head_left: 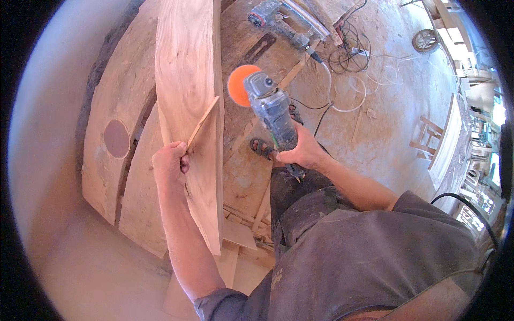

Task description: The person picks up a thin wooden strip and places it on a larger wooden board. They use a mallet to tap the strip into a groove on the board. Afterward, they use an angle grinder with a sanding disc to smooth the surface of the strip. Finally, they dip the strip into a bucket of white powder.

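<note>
My left hand is closed round one end of a thin strip of wood, just above a long, thick wooden plank. The strip slants up and to the right across the plank's face. In my right hand is an angle grinder, gripped by its dark body. An orange disc is fitted to its head, which points up and left, to the right of the plank and apart from it. Whether the disc is spinning cannot be told.
Behind the plank lie wide boards, one bearing a round brown sanding disc. A nail gun with a hose lies at the top, near coiled cables. A small wheel and a wooden stool stand to the right.
</note>
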### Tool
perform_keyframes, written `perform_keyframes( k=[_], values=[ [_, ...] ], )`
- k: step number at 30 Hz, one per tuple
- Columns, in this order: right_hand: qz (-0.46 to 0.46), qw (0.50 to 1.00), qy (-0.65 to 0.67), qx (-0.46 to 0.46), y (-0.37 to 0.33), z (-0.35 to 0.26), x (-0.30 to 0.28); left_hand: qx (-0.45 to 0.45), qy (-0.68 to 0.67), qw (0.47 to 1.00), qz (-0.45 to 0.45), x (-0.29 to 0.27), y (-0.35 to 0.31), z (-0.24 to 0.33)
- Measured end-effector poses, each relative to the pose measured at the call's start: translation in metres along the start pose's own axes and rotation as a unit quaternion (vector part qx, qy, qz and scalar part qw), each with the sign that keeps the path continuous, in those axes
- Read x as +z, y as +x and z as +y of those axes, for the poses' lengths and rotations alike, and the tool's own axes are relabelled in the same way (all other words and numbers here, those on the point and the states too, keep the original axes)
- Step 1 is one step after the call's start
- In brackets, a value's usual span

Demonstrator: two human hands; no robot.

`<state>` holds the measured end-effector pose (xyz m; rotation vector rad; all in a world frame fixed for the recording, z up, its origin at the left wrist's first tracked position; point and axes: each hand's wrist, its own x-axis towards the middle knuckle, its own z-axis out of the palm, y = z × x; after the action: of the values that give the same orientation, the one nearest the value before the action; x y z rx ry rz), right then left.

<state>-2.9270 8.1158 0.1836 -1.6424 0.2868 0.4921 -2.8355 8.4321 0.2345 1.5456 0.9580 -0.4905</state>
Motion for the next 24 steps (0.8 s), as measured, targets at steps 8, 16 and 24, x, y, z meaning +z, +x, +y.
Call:
perform_keyframes(
  k=[8,16,24],
  values=[
    [-0.040,0.994,-0.092,-0.035,-0.020,-0.004,0.008,0.071,0.027,0.996,0.039,0.013,-0.006,-0.017],
    [-0.127,0.980,-0.150,0.032,-0.022,-0.021,0.020,0.071,0.028,0.995,0.062,0.015,-0.008,-0.021],
    [-0.011,0.999,-0.048,-0.017,-0.008,-0.002,-0.002,0.092,0.023,0.994,0.055,0.014,-0.007,-0.028]
  ],
)
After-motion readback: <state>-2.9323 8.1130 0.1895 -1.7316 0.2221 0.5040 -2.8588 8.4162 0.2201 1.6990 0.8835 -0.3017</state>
